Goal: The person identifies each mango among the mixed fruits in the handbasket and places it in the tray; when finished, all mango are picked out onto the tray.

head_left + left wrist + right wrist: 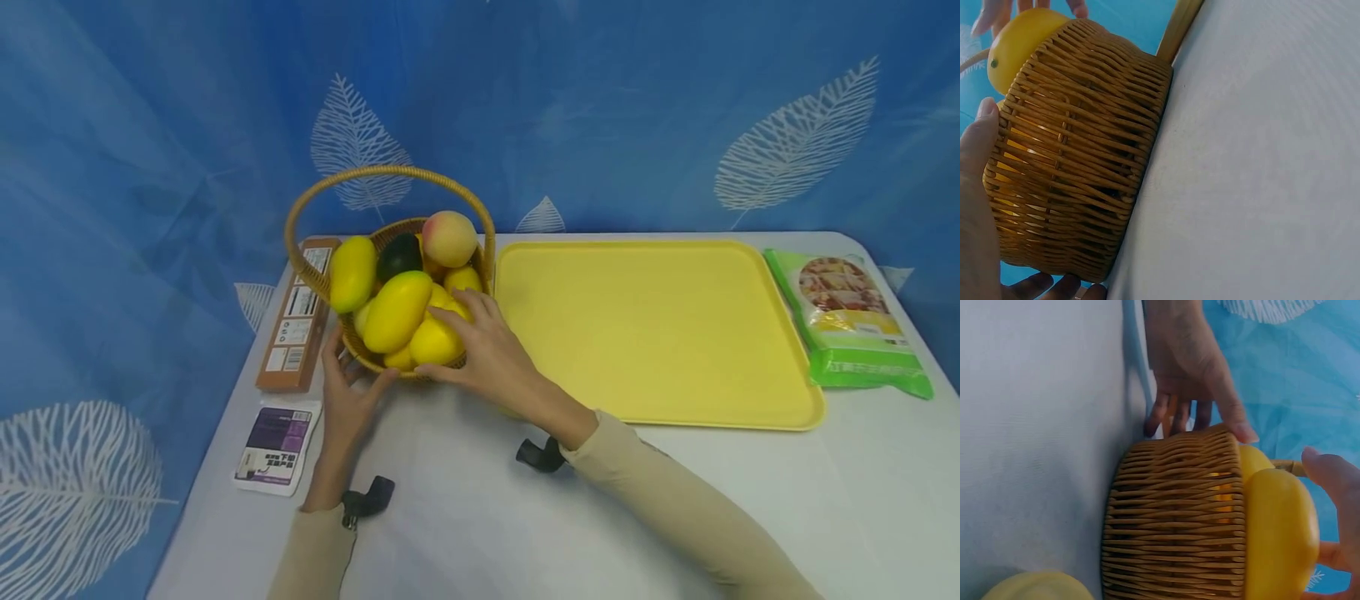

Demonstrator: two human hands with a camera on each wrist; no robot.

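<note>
A wicker basket [347,332] with a tall arched handle stands at the left of the table, heaped with fruit. Its rim and side are held by my left hand [351,408], the thumb [985,122] at the rim and the other fingers around the side. Over the front right of the heap is my right hand [491,354], fingers spread around a yellow lemon-like fruit [435,342], thumb tip apart from it in the right wrist view. Beside that fruit lie a yellow mango [399,312], a greener mango [352,275], a dark green fruit [399,258] and a peach [449,238].
Right of the basket lies a yellow tray [652,333]. A green food bag [855,325] touches its right side. A brown box [288,350] lies left of the basket, with a white and purple pouch [276,447] nearer the front. A blue leaf-patterned curtain [600,117] hangs behind.
</note>
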